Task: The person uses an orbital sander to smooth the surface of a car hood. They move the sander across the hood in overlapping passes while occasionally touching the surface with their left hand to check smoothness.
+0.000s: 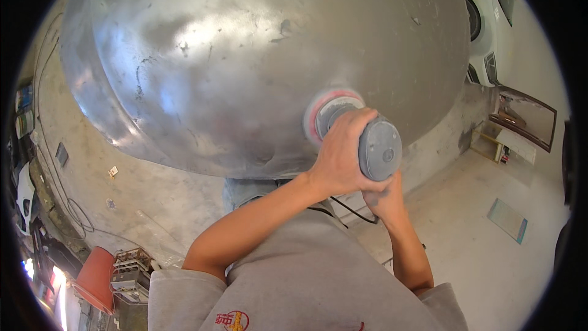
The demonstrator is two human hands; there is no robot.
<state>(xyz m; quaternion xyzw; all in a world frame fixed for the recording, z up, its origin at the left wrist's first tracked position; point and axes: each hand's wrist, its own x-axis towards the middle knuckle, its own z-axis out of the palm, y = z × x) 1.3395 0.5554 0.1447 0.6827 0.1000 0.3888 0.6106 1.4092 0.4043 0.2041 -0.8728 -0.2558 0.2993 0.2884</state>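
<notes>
A grey handheld sander (381,150) with a round, pink-edged pad rests against a large, curved silver-grey metal panel (245,79). My left hand (343,153) wraps round the sander's neck, just behind the pad. Lower down, my right hand (384,199) is closed on the sander's rear grip, partly hidden by the round grey body. Dark scuffs and bright reflections mark the panel's surface. A black cord (352,208) runs from beside my right hand toward my waist.
A white car (487,30) stands at the far right, near a dark-framed glass pane (527,116). A flat board (508,220) lies on the right floor. At lower left are an orange-red bucket (97,279) and a crate (130,276). Cables (61,199) trail along the left floor.
</notes>
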